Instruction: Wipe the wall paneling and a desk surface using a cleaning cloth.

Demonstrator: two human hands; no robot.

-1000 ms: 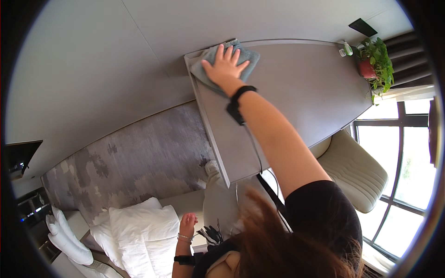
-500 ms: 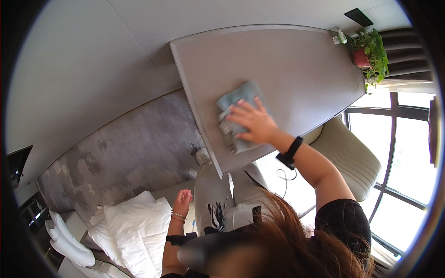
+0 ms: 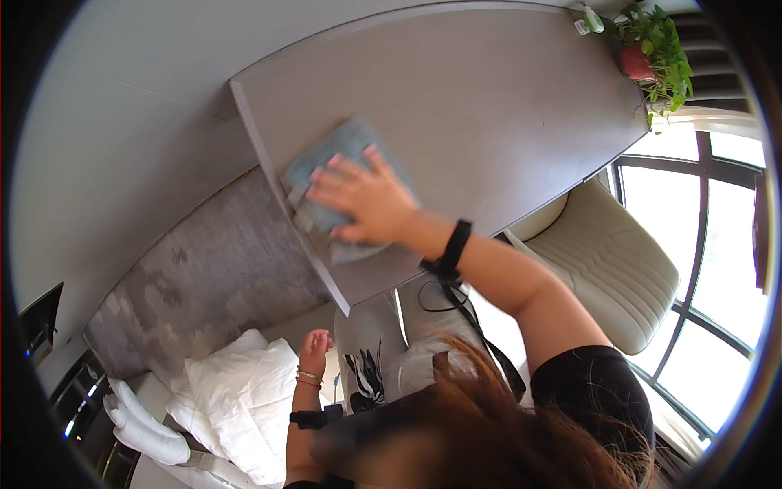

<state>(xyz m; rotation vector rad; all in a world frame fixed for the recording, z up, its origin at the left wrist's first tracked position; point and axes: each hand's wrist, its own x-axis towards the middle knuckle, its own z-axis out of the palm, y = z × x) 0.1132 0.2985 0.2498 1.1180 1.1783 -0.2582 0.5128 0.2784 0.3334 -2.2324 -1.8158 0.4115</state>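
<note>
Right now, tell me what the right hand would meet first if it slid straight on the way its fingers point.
The right hand, flat on the blue-grey cloth, points toward the desk's left edge. It would probably cross the cloth, pass that edge and meet nothing there; only the grey rug lies below.

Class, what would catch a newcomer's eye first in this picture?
The right hand pressed flat on a blue-grey cloth near the grey desk's left edge. Next, the potted green plant at the desk's far right corner, and the cream chair by the bright window.
</note>
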